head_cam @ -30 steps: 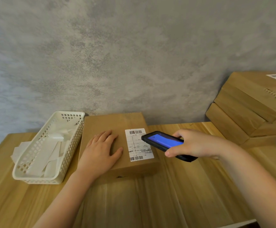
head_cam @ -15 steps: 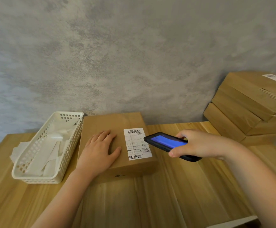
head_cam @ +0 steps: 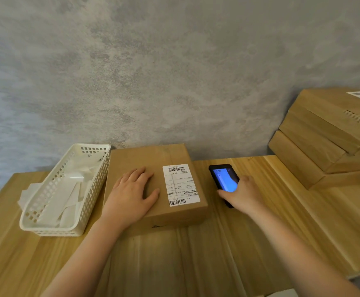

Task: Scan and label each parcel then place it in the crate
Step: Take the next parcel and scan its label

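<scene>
Left hand [head_cam: 132, 196] flat on parcel [head_cam: 153, 185], fingers [head_cam: 140, 174] spread, right hand [head_cam: 244, 195] beside parcel, fingers gripping scanner [head_cam: 223, 177] on table [head_cam: 196, 254]

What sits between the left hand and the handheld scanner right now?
In the head view, the white shipping label on the parcel lies between the left hand and the handheld scanner, then a bare strip of wooden table.

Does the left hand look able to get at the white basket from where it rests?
Probably yes: the left hand lies flat on the parcel, and the white basket stands right beside it with nothing between.
</scene>
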Demonstrator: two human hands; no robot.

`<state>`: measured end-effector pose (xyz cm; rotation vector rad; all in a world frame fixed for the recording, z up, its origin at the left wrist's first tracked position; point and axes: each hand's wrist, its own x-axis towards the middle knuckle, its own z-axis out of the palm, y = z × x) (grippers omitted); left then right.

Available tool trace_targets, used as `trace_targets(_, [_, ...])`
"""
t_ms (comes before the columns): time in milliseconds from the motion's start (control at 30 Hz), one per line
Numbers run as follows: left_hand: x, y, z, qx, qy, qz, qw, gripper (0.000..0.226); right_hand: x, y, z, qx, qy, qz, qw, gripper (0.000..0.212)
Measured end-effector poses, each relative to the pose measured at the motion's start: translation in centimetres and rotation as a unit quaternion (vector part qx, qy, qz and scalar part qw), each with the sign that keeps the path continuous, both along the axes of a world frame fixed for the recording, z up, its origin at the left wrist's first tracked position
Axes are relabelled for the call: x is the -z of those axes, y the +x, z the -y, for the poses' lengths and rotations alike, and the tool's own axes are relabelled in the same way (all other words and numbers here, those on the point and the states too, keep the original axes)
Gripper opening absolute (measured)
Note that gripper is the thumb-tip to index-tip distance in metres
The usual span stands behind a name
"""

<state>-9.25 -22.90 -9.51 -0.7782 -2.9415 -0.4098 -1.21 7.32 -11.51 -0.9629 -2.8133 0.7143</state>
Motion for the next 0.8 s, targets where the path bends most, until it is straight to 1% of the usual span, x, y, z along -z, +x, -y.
trace_targets(100, [-0.1,0.1,0.1,0.001,0.004,0.005,1.0,0.084,2.2,-0.7,0.0,0.006,0.031,-0.014,0.999,0.084])
trace_targets(200, [-0.2,0.1,0.0,0.001,0.008,0.005,1.0,0.084,3.2,-1.1,0.3,0.0,0.065,-0.013,0.998,0.088])
trace_targets(367, [-0.1,0.0,0.1,0.001,0.015,0.011,1.0,0.08,3.6,-1.0,0.0,-0.01,0.067,-0.007,0.998,0.092])
trace_targets(500, [-0.4,0.4,0.0,-0.004,0.045,0.006,0.999,0.073,3.3,-0.8,-0.1,-0.031,0.067,0.009,0.997,0.095])
trace_targets(533, [-0.5,0.5,0.1,-0.004,0.062,0.011,0.998,0.071,3.0,-0.8,0.1,-0.034,0.062,0.005,0.997,0.093])
trace_targets(667, [-1.3,0.1,0.4,0.009,0.116,0.08,0.99,0.065,0.0,-1.2,2.3,-0.037,0.034,-0.07,0.996,0.064])
trace_targets(733, [-1.7,-0.3,0.5,0.03,0.095,0.101,0.99,0.052,-2.1,-1.7,4.7,-0.061,0.037,-0.113,0.991,0.058])
trace_targets(800, [-2.0,-0.5,0.9,0.048,0.076,0.093,0.992,0.046,-4.0,-2.4,7.9,-0.11,0.041,-0.144,0.983,0.054])
